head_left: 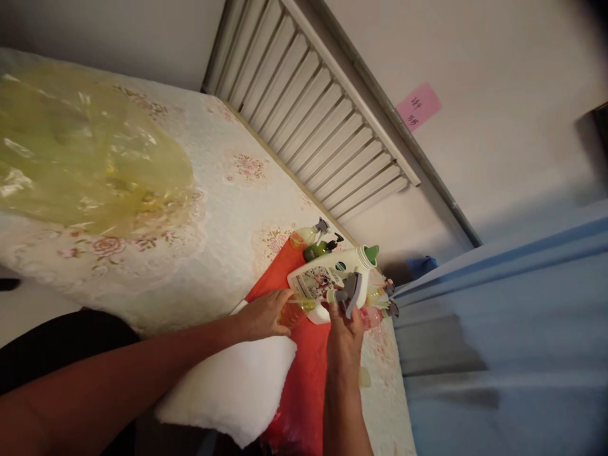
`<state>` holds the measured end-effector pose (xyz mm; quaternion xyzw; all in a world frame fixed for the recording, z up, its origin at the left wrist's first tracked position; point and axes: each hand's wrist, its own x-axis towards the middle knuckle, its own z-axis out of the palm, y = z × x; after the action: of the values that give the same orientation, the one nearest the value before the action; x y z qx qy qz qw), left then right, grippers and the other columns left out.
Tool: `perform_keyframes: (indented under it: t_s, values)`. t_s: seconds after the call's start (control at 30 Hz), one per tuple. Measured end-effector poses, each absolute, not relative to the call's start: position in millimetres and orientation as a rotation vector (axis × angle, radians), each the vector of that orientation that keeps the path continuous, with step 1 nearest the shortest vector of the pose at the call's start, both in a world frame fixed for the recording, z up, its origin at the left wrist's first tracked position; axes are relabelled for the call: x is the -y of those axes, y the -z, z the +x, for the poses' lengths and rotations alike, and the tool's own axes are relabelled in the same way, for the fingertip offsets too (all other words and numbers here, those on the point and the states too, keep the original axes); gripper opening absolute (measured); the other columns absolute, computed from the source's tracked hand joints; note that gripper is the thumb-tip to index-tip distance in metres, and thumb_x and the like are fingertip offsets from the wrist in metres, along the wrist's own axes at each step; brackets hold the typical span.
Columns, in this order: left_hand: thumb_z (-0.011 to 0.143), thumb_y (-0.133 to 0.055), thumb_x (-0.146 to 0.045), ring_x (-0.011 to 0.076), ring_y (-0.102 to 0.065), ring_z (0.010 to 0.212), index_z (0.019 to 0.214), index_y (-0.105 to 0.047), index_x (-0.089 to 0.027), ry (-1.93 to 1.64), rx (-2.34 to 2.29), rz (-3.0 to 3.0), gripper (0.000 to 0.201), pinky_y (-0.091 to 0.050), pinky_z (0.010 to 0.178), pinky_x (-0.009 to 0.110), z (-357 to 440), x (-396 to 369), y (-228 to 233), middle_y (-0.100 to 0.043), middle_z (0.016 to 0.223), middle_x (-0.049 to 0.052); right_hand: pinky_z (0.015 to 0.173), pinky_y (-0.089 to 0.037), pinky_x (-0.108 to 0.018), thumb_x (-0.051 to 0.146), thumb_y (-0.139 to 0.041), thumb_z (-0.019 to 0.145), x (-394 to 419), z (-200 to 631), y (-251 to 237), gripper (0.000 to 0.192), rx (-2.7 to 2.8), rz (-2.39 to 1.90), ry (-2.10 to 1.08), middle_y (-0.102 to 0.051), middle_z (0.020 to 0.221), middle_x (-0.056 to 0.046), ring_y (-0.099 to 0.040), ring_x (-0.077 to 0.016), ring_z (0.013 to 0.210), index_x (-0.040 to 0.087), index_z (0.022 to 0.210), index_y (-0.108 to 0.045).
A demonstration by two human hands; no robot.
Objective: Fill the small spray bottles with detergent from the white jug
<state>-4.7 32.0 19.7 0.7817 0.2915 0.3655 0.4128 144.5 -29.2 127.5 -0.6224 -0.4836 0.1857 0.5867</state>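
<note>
In the head view my left hand (266, 315) is closed around a small clear bottle (293, 311), which lies tilted with its mouth toward the right. My right hand (345, 335) grips a grey trigger spray head (349, 294) by its pale collar. A thin straw seems to run from the spray head toward the bottle; whether its end is inside I cannot tell. Just behind both hands stands a large white jug (308, 278) with a green cap (372, 254). Red cloth or plastic (308, 380) lies beneath, and a white fluffy pad (237, 386) sits under my left forearm.
Around the jug are a green pump bottle (317, 250), a clear spray bottle (304, 237) and a pink spray bottle (372, 316). A large yellow transparent bag (95, 152) covers the left of the flowered tablecloth (223, 240). A metal rack (308, 107) and blue curtain (498, 329) border the table.
</note>
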Motion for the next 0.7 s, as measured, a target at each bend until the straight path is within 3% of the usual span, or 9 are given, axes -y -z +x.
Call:
perform_keyframes:
  t_s: [0.17,0.37,0.7]
  values:
    - [0.065,-0.08,-0.023,0.0322,-0.06,0.116,0.131,-0.044,-0.021,-0.89,-0.754,1.954,0.075,-0.048,0.099,0.044,-4.3,-32.1,-18.9,-0.061,0.123,0.012,0.078,-0.057,-0.037,0.038,-0.074,0.081,43.8,147.4,-162.2,0.041,1.066,-1.37,-0.353,-0.072,0.11,-0.008,-0.07,-0.0201,0.086,0.02,0.117,-0.068]
    - [0.066,-0.079,-0.024,0.0309,-0.061,0.111,0.132,-0.045,-0.019,-0.874,-0.78,1.969,0.075,-0.05,0.096,0.042,-4.2,-31.5,-20.7,-0.062,0.12,0.011,0.069,-0.053,-0.028,0.028,-0.075,0.081,61.9,148.4,-193.5,0.026,0.938,-1.203,-0.279,-0.072,0.091,-0.002,-0.067,-0.015,0.079,0.019,0.105,-0.07]
    - [0.067,-0.078,-0.022,0.0291,-0.06,0.117,0.133,-0.042,-0.021,-0.872,-0.795,1.976,0.075,-0.049,0.096,0.038,-2.6,-32.9,-18.2,-0.06,0.125,0.011,0.066,-0.053,-0.028,0.029,-0.079,0.073,99.1,220.2,-159.3,0.027,0.762,-1.288,-0.329,-0.072,0.085,0.002,-0.07,-0.0153,0.076,0.022,0.096,-0.065]
